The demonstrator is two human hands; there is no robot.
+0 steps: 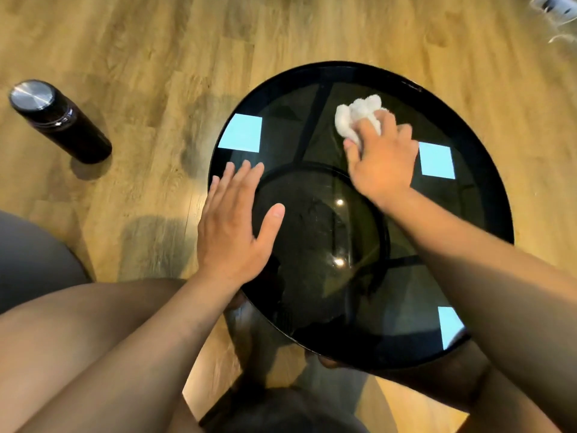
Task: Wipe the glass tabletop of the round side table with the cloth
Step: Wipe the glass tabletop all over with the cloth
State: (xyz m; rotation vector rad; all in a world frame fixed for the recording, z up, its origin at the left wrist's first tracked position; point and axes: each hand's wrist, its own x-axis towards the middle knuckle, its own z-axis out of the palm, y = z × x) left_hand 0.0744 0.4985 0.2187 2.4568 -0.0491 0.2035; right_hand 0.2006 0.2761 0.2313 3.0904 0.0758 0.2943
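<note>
The round side table (487, 170) has a dark glass top in a black rim and fills the middle and right of the view. A crumpled white cloth (352, 115) lies on the far part of the glass. My right hand (382, 160) grips the cloth from the near side, fingers curled over it. My left hand (237, 220) lies flat with straight fingers at the left edge of the tabletop, holding nothing. Bright square light reflections show on the glass.
A dark cylindrical bottle (59, 120) with a metal cap stands on the wooden floor (156, 57) to the left of the table. My bare knees are at the bottom of the view. A grey seat edge (31, 260) shows at the left.
</note>
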